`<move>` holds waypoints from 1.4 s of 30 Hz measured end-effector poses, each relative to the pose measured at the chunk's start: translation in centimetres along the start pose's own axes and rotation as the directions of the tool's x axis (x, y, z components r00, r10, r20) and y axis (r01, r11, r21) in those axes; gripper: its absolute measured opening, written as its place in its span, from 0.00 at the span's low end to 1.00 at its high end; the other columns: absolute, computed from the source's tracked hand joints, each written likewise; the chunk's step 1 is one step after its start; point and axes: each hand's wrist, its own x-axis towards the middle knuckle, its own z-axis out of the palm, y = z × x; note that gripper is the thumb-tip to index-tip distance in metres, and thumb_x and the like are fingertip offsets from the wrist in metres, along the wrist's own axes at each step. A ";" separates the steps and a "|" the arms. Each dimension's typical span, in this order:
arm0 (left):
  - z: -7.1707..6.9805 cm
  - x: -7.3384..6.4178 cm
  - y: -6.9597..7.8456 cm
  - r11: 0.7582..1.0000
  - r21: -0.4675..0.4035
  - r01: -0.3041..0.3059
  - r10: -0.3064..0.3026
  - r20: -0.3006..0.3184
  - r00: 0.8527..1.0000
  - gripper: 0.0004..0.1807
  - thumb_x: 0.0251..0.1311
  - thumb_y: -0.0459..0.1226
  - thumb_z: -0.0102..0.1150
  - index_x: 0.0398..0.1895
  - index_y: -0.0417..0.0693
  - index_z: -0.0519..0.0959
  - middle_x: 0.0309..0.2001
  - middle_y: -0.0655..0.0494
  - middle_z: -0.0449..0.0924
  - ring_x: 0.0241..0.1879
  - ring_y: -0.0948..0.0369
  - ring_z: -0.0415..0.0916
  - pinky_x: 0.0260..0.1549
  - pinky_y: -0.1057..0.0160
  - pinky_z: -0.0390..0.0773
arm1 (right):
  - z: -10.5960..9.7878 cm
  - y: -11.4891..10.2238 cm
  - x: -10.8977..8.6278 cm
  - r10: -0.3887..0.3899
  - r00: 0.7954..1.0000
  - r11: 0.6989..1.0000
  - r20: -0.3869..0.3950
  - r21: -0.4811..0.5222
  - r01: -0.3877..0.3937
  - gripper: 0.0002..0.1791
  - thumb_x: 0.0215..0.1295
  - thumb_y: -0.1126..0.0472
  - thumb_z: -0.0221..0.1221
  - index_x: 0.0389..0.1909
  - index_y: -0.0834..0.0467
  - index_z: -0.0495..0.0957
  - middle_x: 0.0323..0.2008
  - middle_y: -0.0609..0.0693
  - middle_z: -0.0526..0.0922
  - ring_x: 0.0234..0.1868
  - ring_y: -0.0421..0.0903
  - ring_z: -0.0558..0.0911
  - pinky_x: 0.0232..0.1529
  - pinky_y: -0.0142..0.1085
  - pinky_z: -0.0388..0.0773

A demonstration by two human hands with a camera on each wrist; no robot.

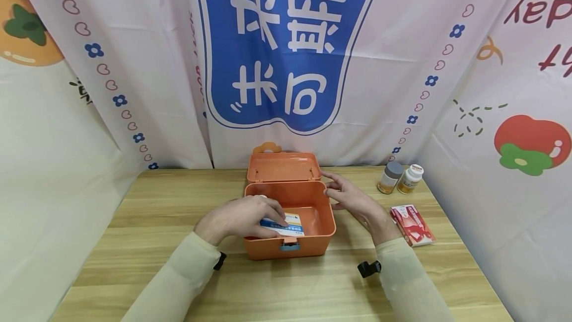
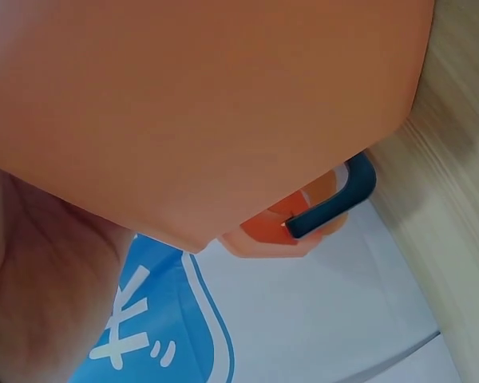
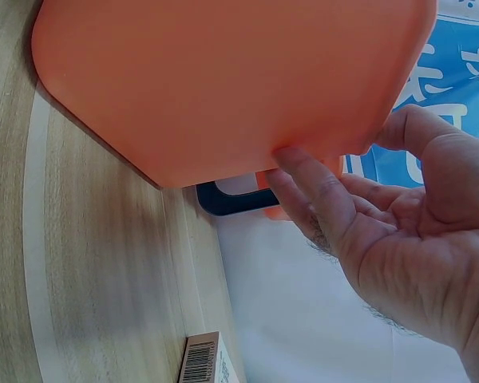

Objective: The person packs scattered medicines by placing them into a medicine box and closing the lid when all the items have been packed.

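Note:
An orange lidded storage box (image 1: 290, 250) stands on the table with its lid (image 1: 283, 168) tipped back. My left hand (image 1: 250, 215) reaches over its left rim and grips a blue-and-white medicine box (image 1: 294, 225) inside, near the front wall. In the left wrist view the outer wall (image 2: 223, 104) hides the fingers. My right hand (image 1: 355, 200) is at the right rim. In the right wrist view its extended fingers (image 3: 319, 187) touch the outer wall, with the thumb up by the rim.
At the back right stand a grey-capped bottle (image 1: 390, 178) and a white bottle (image 1: 410, 179). A red-and-white medicine box (image 1: 412, 225) lies in front of them, right of my right wrist. Printed cloth (image 1: 380, 138) hangs behind the wooden table (image 1: 178, 198).

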 end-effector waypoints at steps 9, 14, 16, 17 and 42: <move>0.1 0.5 0.4 0.999 0.032 0.006 -0.007 0.026 1.000 0.15 0.76 0.51 0.80 0.61 0.66 0.97 0.65 0.61 0.93 0.64 0.59 0.84 0.69 0.52 0.90 | 0.0 0.0 0.1 -0.002 1.000 1.000 0.001 0.002 0.002 0.44 0.88 0.62 0.53 0.99 0.54 0.50 0.83 0.73 0.72 0.80 0.65 0.81 0.73 0.60 0.90; 0.2 0.7 0.7 0.998 0.055 0.024 -0.026 0.038 0.999 0.13 0.75 0.49 0.81 0.59 0.66 0.98 0.63 0.63 0.93 0.61 0.60 0.83 0.67 0.53 0.88 | 0.1 0.0 0.1 -0.001 1.000 1.000 0.000 0.003 0.001 0.44 0.88 0.63 0.53 0.98 0.53 0.51 0.83 0.73 0.72 0.80 0.65 0.80 0.74 0.61 0.89; 0.4 0.8 0.7 0.998 0.059 0.029 -0.032 0.051 0.998 0.13 0.75 0.47 0.82 0.58 0.65 0.98 0.62 0.64 0.93 0.60 0.62 0.84 0.67 0.55 0.88 | 0.1 0.0 0.1 -0.003 1.000 1.000 0.000 0.001 0.003 0.44 0.88 0.62 0.53 0.99 0.53 0.51 0.84 0.73 0.71 0.81 0.65 0.80 0.75 0.61 0.88; 0.5 0.9 0.7 0.997 0.065 0.035 -0.038 0.055 0.998 0.12 0.74 0.46 0.82 0.58 0.65 0.98 0.62 0.64 0.93 0.60 0.62 0.84 0.67 0.55 0.88 | 0.0 0.0 0.1 -0.003 1.000 1.000 0.000 0.002 0.003 0.44 0.88 0.62 0.53 0.99 0.53 0.51 0.84 0.73 0.71 0.81 0.65 0.80 0.75 0.61 0.88; 0.5 1.2 1.4 0.991 0.131 0.031 -0.043 0.090 0.995 0.10 0.72 0.37 0.83 0.49 0.65 1.00 0.60 0.63 0.96 0.60 0.62 0.89 0.64 0.58 0.91 | -0.2 0.2 0.1 -0.008 1.000 1.000 0.008 -0.001 0.008 0.43 0.89 0.61 0.53 0.99 0.53 0.50 0.85 0.73 0.70 0.83 0.67 0.78 0.76 0.63 0.87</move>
